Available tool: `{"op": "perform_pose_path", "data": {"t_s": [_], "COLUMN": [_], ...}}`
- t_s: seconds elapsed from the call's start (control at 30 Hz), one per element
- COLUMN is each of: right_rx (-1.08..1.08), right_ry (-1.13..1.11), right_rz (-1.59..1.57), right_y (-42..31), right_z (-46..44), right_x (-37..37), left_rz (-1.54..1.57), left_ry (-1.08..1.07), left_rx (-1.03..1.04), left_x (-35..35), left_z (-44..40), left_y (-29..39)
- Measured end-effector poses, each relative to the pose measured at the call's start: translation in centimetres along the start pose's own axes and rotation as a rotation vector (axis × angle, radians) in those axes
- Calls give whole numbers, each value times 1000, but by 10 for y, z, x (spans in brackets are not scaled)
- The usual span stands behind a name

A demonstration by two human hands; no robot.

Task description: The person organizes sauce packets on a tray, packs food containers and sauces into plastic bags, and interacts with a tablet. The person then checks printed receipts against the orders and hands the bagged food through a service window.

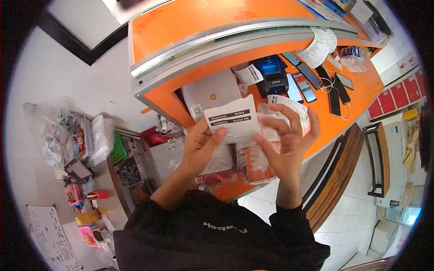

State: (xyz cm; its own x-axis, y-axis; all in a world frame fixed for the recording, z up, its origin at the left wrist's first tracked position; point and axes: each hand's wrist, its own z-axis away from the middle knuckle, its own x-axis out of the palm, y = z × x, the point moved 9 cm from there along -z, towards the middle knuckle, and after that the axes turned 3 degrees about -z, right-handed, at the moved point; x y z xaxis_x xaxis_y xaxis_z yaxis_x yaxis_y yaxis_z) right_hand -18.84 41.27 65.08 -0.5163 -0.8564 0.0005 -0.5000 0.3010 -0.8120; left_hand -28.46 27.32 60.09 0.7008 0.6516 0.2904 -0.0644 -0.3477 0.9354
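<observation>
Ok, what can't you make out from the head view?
In the head view:
- Slip, lower print: too small, partly under the left hand.
- Phones, screen text: too small.
- Plastic-wrapped packet, right part: behind the right hand.

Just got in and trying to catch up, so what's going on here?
A person's left hand pinches a printed slip at its edge. The right hand is at the slip's other side, fingers spread and curled. Both are over the orange counter, where a printer and several phones lie.
</observation>
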Motion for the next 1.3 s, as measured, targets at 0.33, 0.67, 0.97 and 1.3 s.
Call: {"op": "perform_pose_path", "data": {"t_s": [0.33,0.67,0.97,1.3], "right_rx": [130,1029,1018,1161], "right_ry": [-101,-384,-294,-182], "right_rz": [145,-238,-43,37], "right_y": [-13,49,46,47], "right_z": [-21,159,204,218], "right_x": [56,85,69,77], "left_rz": [4,75,-87,-455], "left_ry": [-65,-2,-6,224], "left_rx": [-79,-447,-467,-178], "left_x": [2,-34,-55,-99], "left_z": [28,142,116,109], "left_y": [15,-64,-51,-49]}}
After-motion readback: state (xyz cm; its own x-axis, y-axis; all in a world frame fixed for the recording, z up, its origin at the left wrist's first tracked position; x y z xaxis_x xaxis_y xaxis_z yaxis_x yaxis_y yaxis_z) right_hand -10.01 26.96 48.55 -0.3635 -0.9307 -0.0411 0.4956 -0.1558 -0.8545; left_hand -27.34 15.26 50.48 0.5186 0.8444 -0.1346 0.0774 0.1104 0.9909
